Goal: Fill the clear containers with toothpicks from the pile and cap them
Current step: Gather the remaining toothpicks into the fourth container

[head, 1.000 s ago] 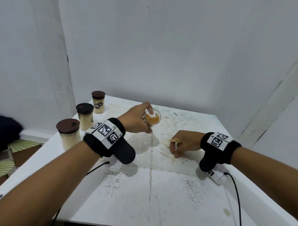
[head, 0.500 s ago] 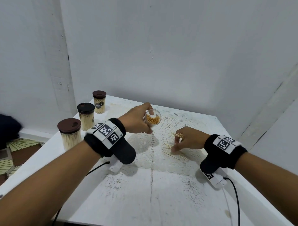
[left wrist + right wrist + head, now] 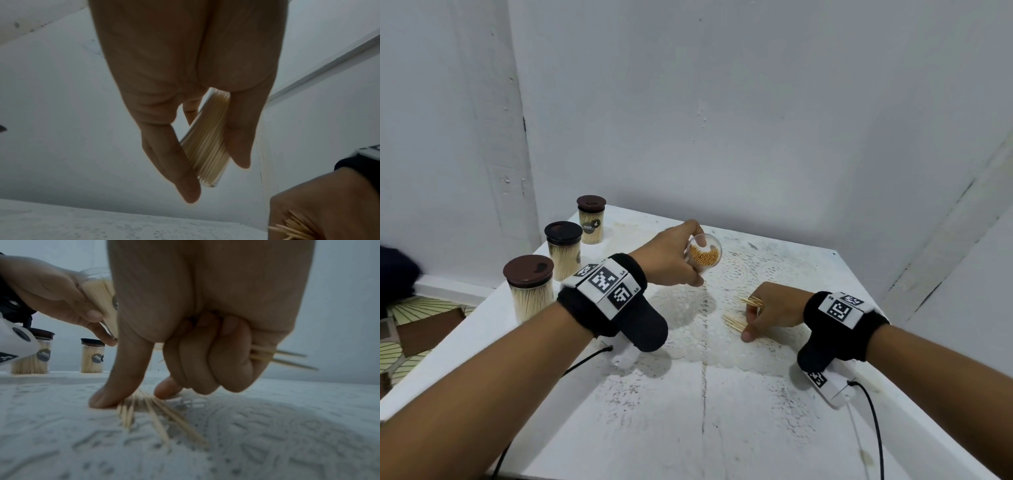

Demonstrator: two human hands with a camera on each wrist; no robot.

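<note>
My left hand (image 3: 671, 260) grips a clear container (image 3: 704, 254) partly filled with toothpicks, held tilted above the lace mat with its open mouth toward me; the same container (image 3: 205, 142) shows between thumb and fingers in the left wrist view. My right hand (image 3: 774, 308) is lower right on the mat. Its curled fingers hold a small bundle of toothpicks (image 3: 751, 301), while thumb and index finger pinch at the loose toothpicks (image 3: 734, 323) lying on the mat. In the right wrist view the loose toothpicks (image 3: 156, 415) fan out under the thumb, and held toothpicks (image 3: 287, 358) stick out of the fist.
Three capped, full toothpick jars stand along the table's left edge: near (image 3: 529, 287), middle (image 3: 564, 249), far (image 3: 591, 219). A white lace mat (image 3: 688, 308) covers the table centre. Walls close in behind and right. The table (image 3: 705, 428) drops off at the left.
The right hand has lowered onto the mat and its thumb and index finger now gather more loose toothpicks, still holding the bundle. The left hand keeps the container nearly still.
</note>
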